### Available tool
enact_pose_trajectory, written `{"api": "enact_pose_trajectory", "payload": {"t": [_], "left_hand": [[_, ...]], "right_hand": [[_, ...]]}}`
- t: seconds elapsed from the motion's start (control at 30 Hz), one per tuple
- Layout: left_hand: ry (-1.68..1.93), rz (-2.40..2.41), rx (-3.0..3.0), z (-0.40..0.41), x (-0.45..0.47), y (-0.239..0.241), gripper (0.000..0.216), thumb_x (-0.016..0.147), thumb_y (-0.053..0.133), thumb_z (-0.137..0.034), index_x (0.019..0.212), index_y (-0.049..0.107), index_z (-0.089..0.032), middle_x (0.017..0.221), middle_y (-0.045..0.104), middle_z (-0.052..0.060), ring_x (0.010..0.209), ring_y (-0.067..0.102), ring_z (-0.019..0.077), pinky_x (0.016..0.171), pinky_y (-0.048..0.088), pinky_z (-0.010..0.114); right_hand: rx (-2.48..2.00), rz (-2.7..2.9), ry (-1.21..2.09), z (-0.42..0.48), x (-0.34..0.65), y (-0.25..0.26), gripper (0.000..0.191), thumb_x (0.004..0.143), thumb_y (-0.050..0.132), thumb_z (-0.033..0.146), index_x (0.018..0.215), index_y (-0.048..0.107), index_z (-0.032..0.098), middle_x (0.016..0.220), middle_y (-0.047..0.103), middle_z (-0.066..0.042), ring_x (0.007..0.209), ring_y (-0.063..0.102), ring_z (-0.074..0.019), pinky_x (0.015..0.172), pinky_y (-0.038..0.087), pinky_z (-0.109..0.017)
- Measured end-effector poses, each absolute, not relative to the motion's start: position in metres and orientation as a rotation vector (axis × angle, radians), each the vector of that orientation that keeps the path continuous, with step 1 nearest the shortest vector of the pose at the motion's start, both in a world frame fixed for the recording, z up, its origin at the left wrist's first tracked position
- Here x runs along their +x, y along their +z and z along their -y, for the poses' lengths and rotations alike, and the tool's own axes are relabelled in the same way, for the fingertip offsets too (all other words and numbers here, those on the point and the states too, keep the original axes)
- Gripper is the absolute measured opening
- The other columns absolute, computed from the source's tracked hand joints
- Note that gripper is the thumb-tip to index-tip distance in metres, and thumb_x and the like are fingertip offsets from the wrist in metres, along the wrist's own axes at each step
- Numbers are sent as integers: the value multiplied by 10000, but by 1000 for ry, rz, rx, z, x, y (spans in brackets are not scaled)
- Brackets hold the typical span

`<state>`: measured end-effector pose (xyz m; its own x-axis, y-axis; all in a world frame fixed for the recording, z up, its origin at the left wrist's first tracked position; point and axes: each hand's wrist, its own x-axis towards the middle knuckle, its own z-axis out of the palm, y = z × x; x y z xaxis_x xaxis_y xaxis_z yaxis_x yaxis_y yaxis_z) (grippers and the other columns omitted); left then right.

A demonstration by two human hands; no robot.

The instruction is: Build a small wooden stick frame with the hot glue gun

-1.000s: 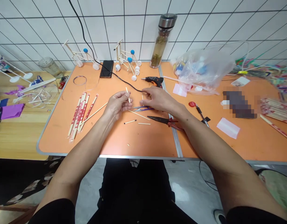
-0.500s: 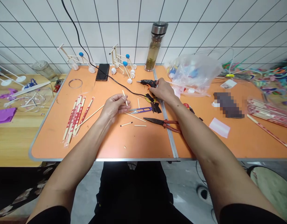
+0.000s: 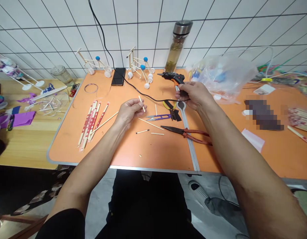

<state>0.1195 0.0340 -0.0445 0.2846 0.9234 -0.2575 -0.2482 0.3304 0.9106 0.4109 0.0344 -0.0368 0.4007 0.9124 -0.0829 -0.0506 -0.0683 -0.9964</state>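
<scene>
Between the thumb and fingers of my left hand (image 3: 130, 112) is a short piece of wooden stick (image 3: 142, 103), tilted. My right hand (image 3: 194, 94) grips the handle of a black hot glue gun (image 3: 172, 78) with an orange trigger, its nozzle pointing left and its cord trailing away. Below the hands lie purple thread snips (image 3: 159, 117), red-handled long-nose pliers (image 3: 184, 131) and several cut stick pieces, one with dark ends (image 3: 142, 131). Paper-wrapped chopsticks (image 3: 90, 122) rest left of my left hand.
Stick models with blue and white balls (image 3: 140, 66) stand at the back beside a phone (image 3: 118, 76). A glass tea bottle (image 3: 178, 46) is by the wall. A clear plastic bag (image 3: 223, 76) lies right. The black cord (image 3: 103, 36) crosses the table. Part of another person shows at far left.
My right hand has lifted the glue gun off the table and now holds it by the handle. My left hand keeps hold of the stick piece. The view has shifted left.
</scene>
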Motion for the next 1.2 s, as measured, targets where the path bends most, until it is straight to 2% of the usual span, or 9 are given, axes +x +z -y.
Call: {"api": "enact_pose_trajectory", "payload": {"t": [0.1,0.23,0.37,0.53,0.7,0.8,0.93,1.07,1.2], "left_hand": [[954,-924,896,-35,118,-45,215,852,927,-215,995,775,-159,861,838,36,712,784,114,671,603,181],[960,-912,910,-37,117,-44,183,887,908,-245,971,770,-159,855,836,36,716,788,117,654,601,181],[971,-935,904,-38,116,-40,214,875,931,-281,980,782,-169,884,838,24,727,791,112,654,603,179],[988,-939,891,-38,114,-39,219,858,935,-247,998,790,-161,857,828,20,708,790,112,636,601,180],[1003,-939,875,-39,113,-42,269,828,966,-257,1000,779,-168,866,831,25,718,800,121,635,604,180],[1011,-945,858,-39,113,-40,218,873,933,-260,993,777,-166,854,831,23,701,795,118,630,607,182],[995,-956,846,-36,115,-33,146,947,870,-261,1006,776,-165,871,841,34,680,784,111,647,609,186],[973,-958,855,-32,117,-31,197,935,900,-313,1001,781,-170,918,849,45,707,795,117,664,605,190],[948,-940,858,-29,118,-31,218,901,931,-305,990,786,-170,911,847,43,725,800,121,675,606,192]], "right_hand": [[-1229,706,1110,-8,396,-18,168,851,776,99,828,643,199,751,645,8,663,646,-84,674,647,-174],[-1131,729,1232,23,377,-9,216,815,833,168,897,639,220,803,657,21,692,637,-91,643,618,-177],[-1138,857,1158,35,362,-15,345,747,877,257,897,567,251,735,592,48,645,566,-107,513,466,-178],[-1144,895,1141,42,351,-25,387,804,898,495,928,628,246,710,526,58,580,467,-98,445,306,-202],[-1201,1025,1093,52,343,-32,386,854,869,575,925,693,239,717,614,22,645,556,-144,570,451,-261],[-1242,1172,1000,59,338,-32,459,948,793,681,933,720,228,645,588,25,611,541,-153,597,456,-288],[-1270,1261,851,67,329,-30,558,955,739,796,983,700,240,629,565,35,559,526,-162,575,445,-319],[-1350,1308,726,73,320,-30,475,983,724,732,1018,704,258,669,595,17,564,557,-193,549,454,-346],[-1413,1384,588,75,318,-33,329,1004,694,595,1063,733,273,756,667,-14,649,624,-241,628,529,-403]]}}
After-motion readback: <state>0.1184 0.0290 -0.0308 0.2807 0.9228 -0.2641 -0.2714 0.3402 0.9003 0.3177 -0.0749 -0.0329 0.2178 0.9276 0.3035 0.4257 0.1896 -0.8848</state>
